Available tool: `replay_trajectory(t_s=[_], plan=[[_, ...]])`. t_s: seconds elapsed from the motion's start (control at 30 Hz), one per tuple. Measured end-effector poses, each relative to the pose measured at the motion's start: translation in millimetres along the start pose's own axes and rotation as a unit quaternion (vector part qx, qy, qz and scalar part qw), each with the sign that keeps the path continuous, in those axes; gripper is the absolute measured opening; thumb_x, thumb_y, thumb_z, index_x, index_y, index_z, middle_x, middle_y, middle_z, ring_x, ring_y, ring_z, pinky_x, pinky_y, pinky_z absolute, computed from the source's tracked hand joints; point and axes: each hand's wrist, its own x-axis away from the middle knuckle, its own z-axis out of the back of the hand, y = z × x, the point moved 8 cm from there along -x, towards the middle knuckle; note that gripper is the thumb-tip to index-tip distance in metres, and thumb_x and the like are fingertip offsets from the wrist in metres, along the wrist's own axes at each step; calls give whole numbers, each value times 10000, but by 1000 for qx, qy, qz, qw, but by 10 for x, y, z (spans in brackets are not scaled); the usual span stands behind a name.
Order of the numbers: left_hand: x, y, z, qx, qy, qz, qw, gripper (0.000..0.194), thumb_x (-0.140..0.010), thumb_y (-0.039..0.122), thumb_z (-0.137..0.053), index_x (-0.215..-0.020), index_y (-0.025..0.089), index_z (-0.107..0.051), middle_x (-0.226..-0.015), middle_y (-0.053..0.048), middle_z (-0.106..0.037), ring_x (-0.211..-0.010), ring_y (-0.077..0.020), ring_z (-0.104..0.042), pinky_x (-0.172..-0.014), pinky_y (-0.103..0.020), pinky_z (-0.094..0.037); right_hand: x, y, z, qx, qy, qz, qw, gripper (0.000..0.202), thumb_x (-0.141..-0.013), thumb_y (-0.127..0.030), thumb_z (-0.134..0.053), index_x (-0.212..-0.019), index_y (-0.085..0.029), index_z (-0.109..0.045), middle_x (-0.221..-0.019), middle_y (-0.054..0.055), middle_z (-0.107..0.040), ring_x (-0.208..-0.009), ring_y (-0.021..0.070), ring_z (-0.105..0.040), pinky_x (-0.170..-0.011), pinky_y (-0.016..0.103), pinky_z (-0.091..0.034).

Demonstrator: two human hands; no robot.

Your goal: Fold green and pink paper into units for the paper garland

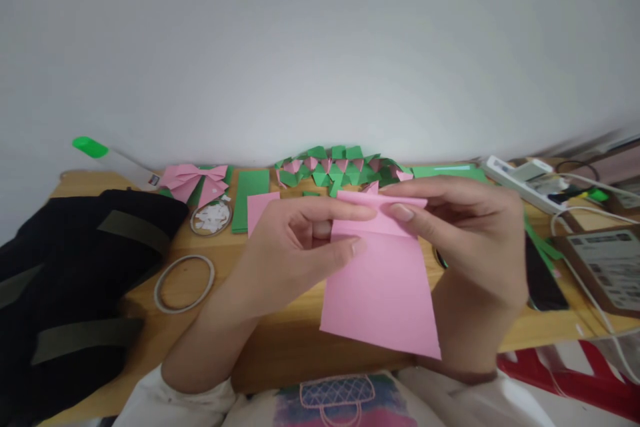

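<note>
A pink paper sheet (383,293) hangs between my two hands above the table, with a narrow fold along its top edge and a crease below it. My left hand (305,247) pinches the sheet's left side, thumb in front. At the top right, my right hand (450,227) closes thumb and fingers on the folded edge. Behind the sheet lie folded green and pink paper pieces (340,170). Another pink paper (261,208) lies partly hidden behind my left hand, beside a green paper stack (251,193).
A pink bow (197,180), a dish of white scraps (211,217), a tape ring (184,284) and black cloth (75,267) are at left. At right are a power strip (525,183), cables, a dark phone (545,277) and a box (607,267).
</note>
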Motion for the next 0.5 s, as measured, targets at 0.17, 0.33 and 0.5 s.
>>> replay_trajectory(t_s=[0.17, 0.33, 0.5], plan=[[0, -2, 6, -12, 4, 1, 1000, 225, -724, 84, -743, -898, 222, -781, -864, -36, -771, -745, -155, -717, -601, -214, -561, -3, 10, 0, 0, -6, 0, 1000, 146, -764, -218, -781, -875, -312, -784, -696, -10, -736, -688, 164, -695, -487, 265, -519], [10, -22, 19, -18, 24, 13, 999, 221, -700, 97, -753, -880, 222, -780, -805, -24, -759, -707, -159, -710, -582, -227, -555, -9, 35, -2, -4, -2, -1, 1000, 139, -764, -216, -780, -863, -313, -782, -688, -14, -730, -648, 146, -673, -469, 253, -489], [-3, -20, 27, -52, 33, -1, 998, 242, -709, 121, -724, -914, 239, -779, -676, 7, -709, -627, -137, -668, -535, -219, -521, -33, 103, -114, -62, -8, -49, 997, 101, -783, -187, -747, -819, -279, -773, -743, -8, -742, -616, 117, -644, -485, 229, -496]])
